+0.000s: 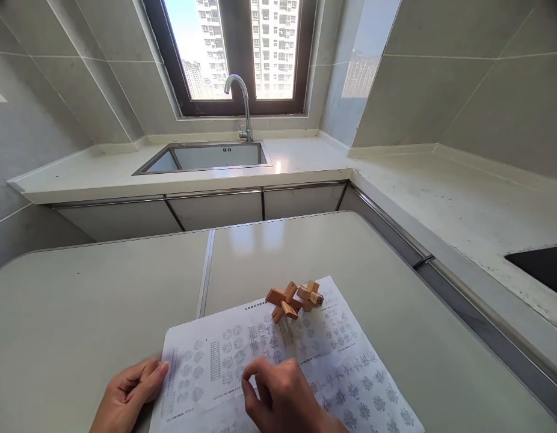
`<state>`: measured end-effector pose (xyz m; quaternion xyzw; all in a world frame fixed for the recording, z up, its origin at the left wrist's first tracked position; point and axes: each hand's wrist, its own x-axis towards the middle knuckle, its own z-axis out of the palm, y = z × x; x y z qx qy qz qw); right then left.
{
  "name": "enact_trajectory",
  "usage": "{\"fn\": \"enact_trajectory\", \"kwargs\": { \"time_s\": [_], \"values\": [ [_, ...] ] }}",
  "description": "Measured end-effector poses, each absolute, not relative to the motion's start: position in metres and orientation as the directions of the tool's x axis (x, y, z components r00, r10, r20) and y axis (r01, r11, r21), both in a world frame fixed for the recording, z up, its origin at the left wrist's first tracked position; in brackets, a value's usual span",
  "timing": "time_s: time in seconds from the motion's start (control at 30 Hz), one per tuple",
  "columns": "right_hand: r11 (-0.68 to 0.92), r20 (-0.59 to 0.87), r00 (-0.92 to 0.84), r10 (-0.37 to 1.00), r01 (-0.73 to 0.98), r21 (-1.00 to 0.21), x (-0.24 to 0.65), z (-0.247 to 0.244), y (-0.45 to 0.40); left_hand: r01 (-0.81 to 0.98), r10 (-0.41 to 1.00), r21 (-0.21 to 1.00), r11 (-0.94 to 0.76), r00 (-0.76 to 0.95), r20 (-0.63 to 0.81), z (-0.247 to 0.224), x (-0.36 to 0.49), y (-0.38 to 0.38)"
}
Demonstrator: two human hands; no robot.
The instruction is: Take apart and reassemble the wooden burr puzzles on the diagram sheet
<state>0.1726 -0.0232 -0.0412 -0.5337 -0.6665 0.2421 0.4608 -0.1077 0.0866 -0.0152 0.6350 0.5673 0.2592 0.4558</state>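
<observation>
A large printed sheet of paper with rows of small diagrams lies on the table. My left hand is at its left edge, fingers curled, with the thumb and bent index finger closed at the paper's border. Over the sheet's lower middle is my right hand, its fingers curled in and nothing visible in them. Two interlocking wooden burr puzzles rest at the sheet's far edge: a larger reddish-brown puzzle and, to its right, a smaller lighter puzzle. Neither hand touches them.
The pale table has a seam running away from me. Beyond it stands a white counter with a sink and a chrome faucet below a window. Another counter runs along the right, with a black panel on it.
</observation>
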Motion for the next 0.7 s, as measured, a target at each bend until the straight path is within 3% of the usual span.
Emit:
{"fn": "enact_trajectory", "kwargs": {
  "time_s": [0.17, 0.7],
  "values": [
    [0.356, 0.408, -0.054, 0.911, 0.6, -0.717, 0.177, -0.039, -0.023, 0.487, 0.956, 0.873, 0.016, 0.248, -0.156, -0.015, -0.104, 0.087],
    [0.394, 0.409, -0.16, 0.898, 0.704, -0.591, 0.177, -0.041, -0.026, 0.556, 0.95, 0.827, -0.084, 0.295, -0.102, 0.009, -0.08, 0.078]
  ]
}}
